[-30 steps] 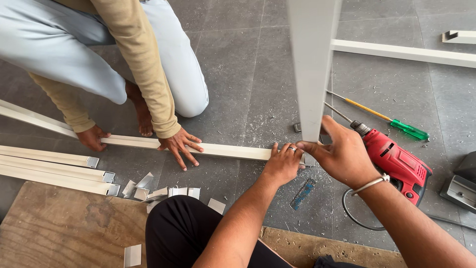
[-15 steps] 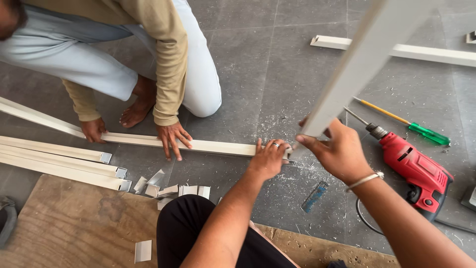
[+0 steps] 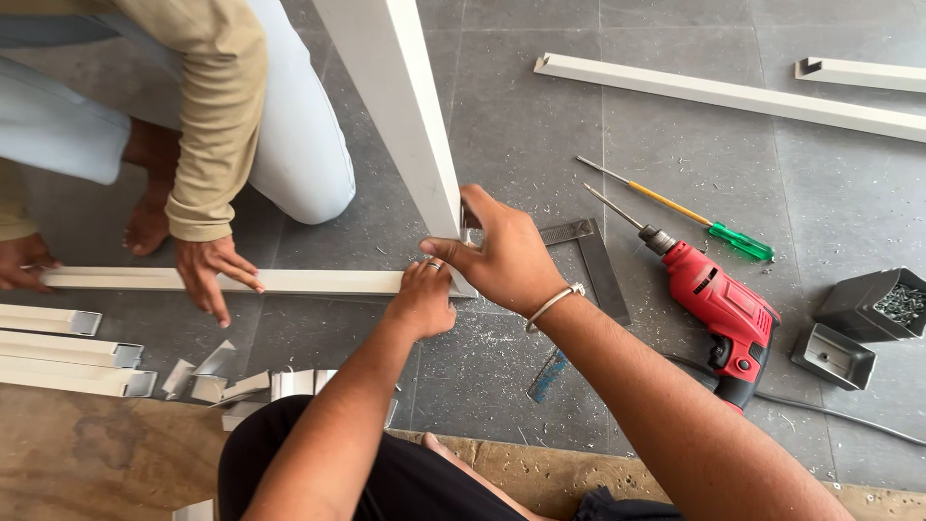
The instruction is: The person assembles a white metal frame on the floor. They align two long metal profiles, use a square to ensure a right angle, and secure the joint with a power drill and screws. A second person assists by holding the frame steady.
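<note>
A white upright metal profile (image 3: pixel 400 106) rises from the floor and meets a white horizontal profile (image 3: pixel 299 281) lying on the grey tiles. My right hand (image 3: pixel 506 256) grips the foot of the upright profile at the joint. My left hand (image 3: pixel 422 299), with a ring on one finger, presses down on the end of the horizontal profile beside it. A co-worker crouches at the left; one of that person's hands (image 3: pixel 214 273) rests on the horizontal profile, the other hand (image 3: pixel 24 260) holds its far end.
A red power drill (image 3: pixel 719 309) with cord lies to the right, a green-handled screwdriver (image 3: pixel 690 212) above it. A steel square (image 3: pixel 593 265) lies behind my right hand. Dark boxes (image 3: pixel 868 309) hold screws. More white profiles (image 3: pixel 733 95) lie at the back, cut pieces (image 3: pixel 68 347) at left.
The upright profile has tilted from leaning right to leaning left in view. My right hand has moved down to the joint, and my left hand has closed in beside it.
</note>
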